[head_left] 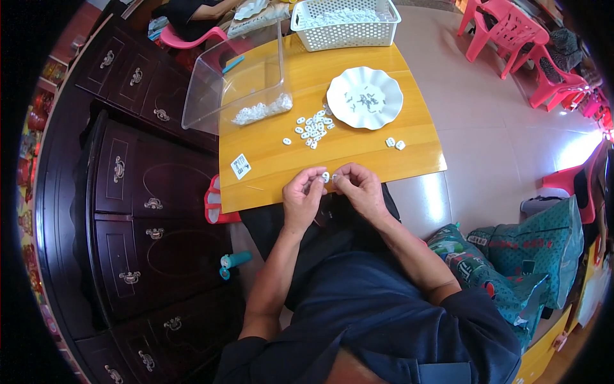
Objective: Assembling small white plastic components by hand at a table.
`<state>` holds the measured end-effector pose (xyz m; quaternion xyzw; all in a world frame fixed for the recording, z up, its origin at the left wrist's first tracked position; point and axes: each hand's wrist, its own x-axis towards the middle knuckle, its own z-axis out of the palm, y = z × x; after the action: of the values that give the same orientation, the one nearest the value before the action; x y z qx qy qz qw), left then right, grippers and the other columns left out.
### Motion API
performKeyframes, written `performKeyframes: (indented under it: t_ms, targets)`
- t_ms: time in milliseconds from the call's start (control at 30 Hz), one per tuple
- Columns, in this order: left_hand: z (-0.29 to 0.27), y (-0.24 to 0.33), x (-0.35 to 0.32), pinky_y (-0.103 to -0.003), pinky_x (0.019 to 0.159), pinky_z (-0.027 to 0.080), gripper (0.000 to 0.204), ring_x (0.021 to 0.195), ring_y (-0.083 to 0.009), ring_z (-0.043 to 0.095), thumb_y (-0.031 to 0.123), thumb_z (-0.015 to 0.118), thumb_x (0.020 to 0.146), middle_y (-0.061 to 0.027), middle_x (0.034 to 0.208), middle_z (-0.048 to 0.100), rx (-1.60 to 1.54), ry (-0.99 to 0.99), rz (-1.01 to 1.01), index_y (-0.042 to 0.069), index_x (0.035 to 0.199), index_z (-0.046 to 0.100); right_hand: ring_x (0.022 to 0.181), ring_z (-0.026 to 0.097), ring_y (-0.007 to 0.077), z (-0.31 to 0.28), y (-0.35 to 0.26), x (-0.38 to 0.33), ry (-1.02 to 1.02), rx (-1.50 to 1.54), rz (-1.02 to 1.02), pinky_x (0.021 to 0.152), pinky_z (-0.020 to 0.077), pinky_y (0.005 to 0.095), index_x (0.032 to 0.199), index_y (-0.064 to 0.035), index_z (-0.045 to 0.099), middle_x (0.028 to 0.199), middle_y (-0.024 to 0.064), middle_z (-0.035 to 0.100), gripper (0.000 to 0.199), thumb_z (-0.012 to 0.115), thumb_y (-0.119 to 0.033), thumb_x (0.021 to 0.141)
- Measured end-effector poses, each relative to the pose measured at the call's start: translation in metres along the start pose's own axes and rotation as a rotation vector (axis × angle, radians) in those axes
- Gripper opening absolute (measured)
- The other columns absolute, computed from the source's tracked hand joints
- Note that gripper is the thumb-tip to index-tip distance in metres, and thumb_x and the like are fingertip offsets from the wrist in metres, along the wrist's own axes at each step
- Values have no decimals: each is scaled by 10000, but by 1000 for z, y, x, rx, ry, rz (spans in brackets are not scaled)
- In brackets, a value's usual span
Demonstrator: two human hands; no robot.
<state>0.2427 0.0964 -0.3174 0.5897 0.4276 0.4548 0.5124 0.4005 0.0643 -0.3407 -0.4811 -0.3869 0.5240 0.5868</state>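
Note:
Both hands meet just over the near edge of the wooden table (275,185). Between thumb and forefinger, my left hand (302,197) pinches a small white oval piece with dark holes (325,176). My right hand (361,192) is pinched beside it on a tiny pale part (335,179), too small to name. Ahead of the hands lies a loose pile of similar white oval pieces (313,130). Two more white pieces (395,144) sit to the right. A scalloped white plate (341,114) holds several small dark grey bits.
A clear plastic bin (204,105) with white parts lies tipped at the table's left. A white perforated basket (348,40) full of white pieces stands at the back. A label card (240,166) lies left. Dark cabinets (160,166) flank the left; teal bags (531,249) stand right.

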Motion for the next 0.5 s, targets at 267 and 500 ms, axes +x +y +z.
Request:
performKeyframes:
  t_ms: [267,500]
  targets:
    - [0,-1,0,-224,680,550,180,742,-66,639,14,614,971,-41,904,709,46,-5,34,-39,1125,691,751,643,74,0,0,0,-66,29,26,696,524,220,999,16,665,842,38,703,111,652,-92,974]
    - [9,0,4,-243,695,553,176,768,-103,684,1,615,956,-76,917,728,73,-33,78,-36,1105,702,783,669,89,-7,-2,1,-54,40,33,714,551,232,1031,18,675,863,49,715,128,656,-98,981]
